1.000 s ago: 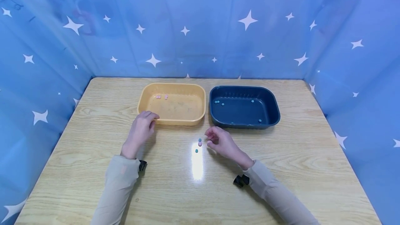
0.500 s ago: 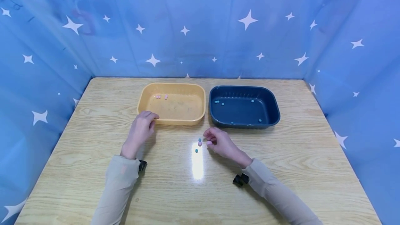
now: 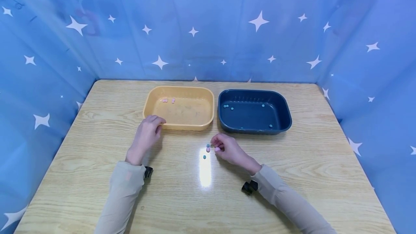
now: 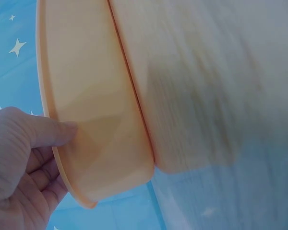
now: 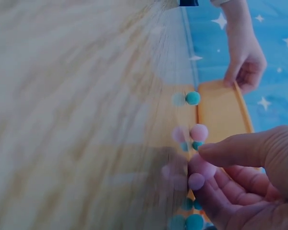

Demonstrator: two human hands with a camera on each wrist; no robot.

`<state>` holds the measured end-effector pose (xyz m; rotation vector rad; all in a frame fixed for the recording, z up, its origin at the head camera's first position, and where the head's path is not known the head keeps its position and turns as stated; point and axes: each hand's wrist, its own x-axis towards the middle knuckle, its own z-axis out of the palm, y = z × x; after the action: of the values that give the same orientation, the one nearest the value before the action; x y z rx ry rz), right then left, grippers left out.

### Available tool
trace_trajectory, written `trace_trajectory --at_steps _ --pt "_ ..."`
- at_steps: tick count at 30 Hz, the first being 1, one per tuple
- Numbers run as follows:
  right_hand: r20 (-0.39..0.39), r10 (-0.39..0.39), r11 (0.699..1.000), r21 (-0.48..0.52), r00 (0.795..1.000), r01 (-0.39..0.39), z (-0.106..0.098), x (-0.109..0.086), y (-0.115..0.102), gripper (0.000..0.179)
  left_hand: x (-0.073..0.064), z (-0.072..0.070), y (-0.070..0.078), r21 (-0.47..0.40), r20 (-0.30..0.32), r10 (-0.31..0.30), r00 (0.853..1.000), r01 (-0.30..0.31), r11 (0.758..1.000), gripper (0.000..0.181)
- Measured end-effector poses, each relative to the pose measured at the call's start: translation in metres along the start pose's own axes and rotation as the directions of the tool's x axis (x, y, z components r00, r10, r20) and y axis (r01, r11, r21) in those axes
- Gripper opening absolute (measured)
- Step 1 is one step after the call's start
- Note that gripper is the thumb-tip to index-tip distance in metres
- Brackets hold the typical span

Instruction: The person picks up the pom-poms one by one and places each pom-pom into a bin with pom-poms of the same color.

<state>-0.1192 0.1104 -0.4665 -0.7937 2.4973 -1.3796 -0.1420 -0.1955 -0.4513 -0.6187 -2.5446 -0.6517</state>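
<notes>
My left hand [image 3: 147, 134] grips the near left rim of a yellow tray [image 3: 185, 127], thumb on one side of its wall [image 4: 105, 129] and fingers on the other. In front of the dark blue tray [image 3: 253, 131], my right hand [image 3: 229, 150] is low over the table with a small pink ball [image 5: 204, 166] between thumb and forefinger. Another pink ball [image 5: 196, 181] shows at the forefinger. Left of that hand, a green ball [image 3: 208, 145] and a pink ball [image 3: 208, 150] lie together. A second green ball [image 3: 204, 157] lies closer to me.
Several pink balls [image 3: 173, 101] lie in the yellow tray, and several green ones [image 3: 232, 108] in the blue tray. Beside the right hand, more green balls [image 5: 194, 222] show in the right wrist view. A starry blue curtain [image 3: 208, 46] surrounds the wooden table [image 3: 175, 198].
My right hand has shifted slightly left and toward me, its fingertips drawing closer together, and pink now shows at its thumb. The left hand and both trays have stayed put.
</notes>
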Motion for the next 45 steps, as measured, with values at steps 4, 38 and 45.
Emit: trace_trajectory --at_steps 4,38,45 --pt "-0.024 -0.002 1.0 -0.011 1.0 0.002 -0.001 -0.001 0.001 0.026 0.0 0.001 0.0 -0.005 -0.004 -0.003 1.0 0.003 1.0 0.019" --pt "-0.195 0.002 0.998 0.069 0.981 0.011 -0.032 0.013 -0.025 0.021 -0.001 0.001 0.0 -0.012 -0.012 -0.001 1.0 0.0 1.0 0.018" --pt "-0.192 0.032 0.995 0.099 0.981 -0.014 -0.032 0.012 -0.023 0.02 0.0 0.001 -0.001 -0.012 -0.019 0.007 1.0 -0.007 1.0 0.019"
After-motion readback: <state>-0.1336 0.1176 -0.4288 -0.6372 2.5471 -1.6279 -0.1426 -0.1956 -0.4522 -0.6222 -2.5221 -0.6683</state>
